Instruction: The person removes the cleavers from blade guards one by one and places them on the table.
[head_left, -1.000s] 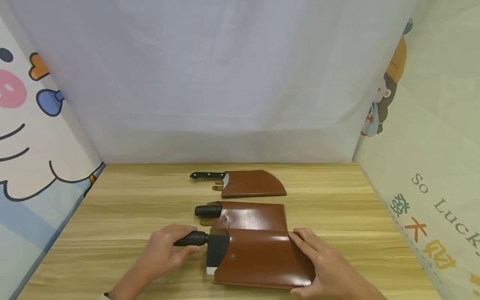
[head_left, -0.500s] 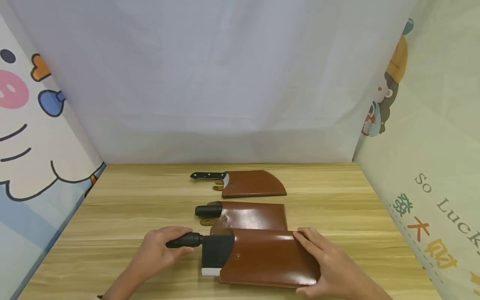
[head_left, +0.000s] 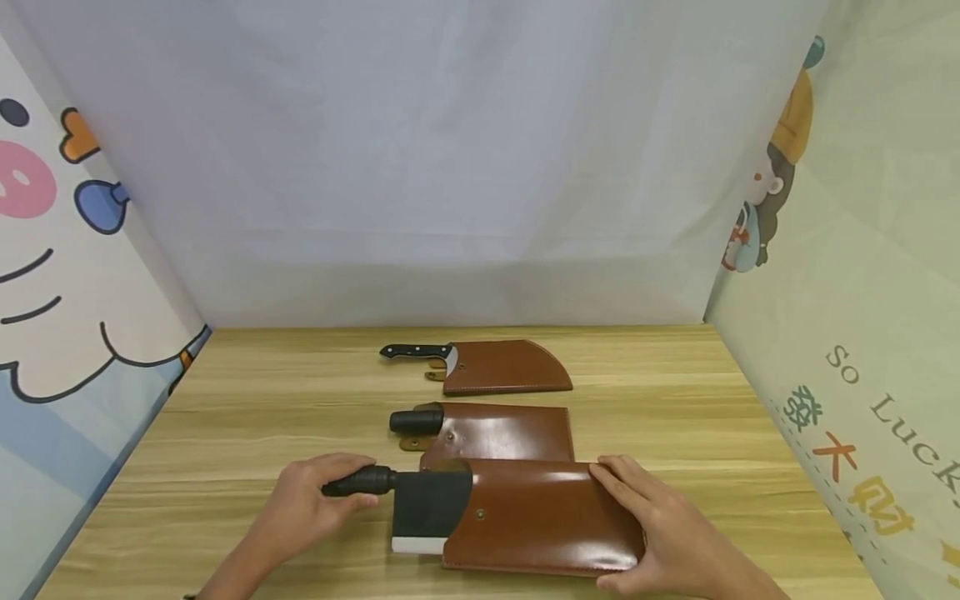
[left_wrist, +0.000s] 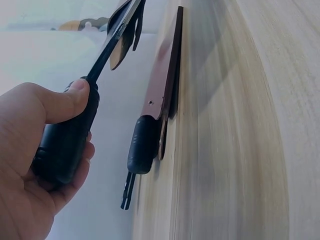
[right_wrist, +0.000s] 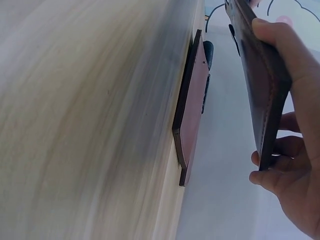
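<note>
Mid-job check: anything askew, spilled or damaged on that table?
No spill or damage shows. One oddity: the far strap and middle strap lie unfastened below their knife handles, not across them. The near cleaver juts partly from its sheath, but the left hand grips its handle.

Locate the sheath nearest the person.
In the head view, the sheath is low, right of centre, held by the right hand, around part of the cleaver's blade.
</note>
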